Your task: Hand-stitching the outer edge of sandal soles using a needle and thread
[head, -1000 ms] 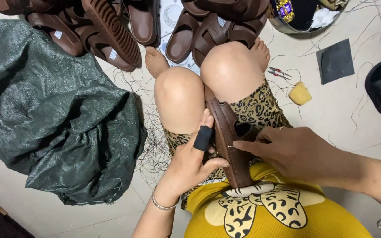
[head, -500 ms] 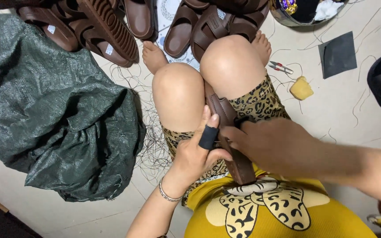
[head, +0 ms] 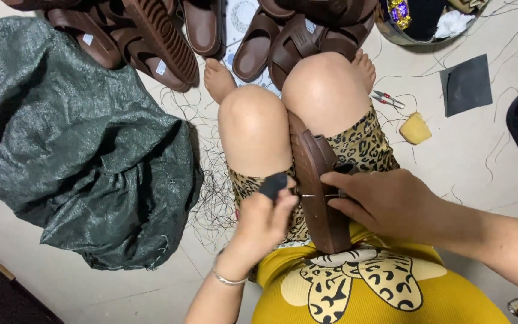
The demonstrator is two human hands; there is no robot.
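Note:
A brown sandal [head: 319,198] stands on its edge, clamped between my two bare knees, sole facing left. My left hand [head: 265,222] wears a black thumb guard [head: 273,185] and pinches a thin needle [head: 312,195] that sticks into the sole's edge. My right hand [head: 391,201] grips the sandal from the right, fingers over its strap side. A bracelet sits on my left wrist.
A crumpled green woven sack [head: 73,150] lies to the left. Several brown sandals [head: 169,36] are piled beyond my feet. On the floor to the right are small snips [head: 387,99], a yellow block [head: 415,128], a black square sheet [head: 466,84] and a round tin [head: 427,21]. Loose threads [head: 211,198] are scattered about.
Both hands stay on the sandal. My right hand slid a little along it and back. My left thumb and fingers closed in on the sole's edge, where the needle now shows.

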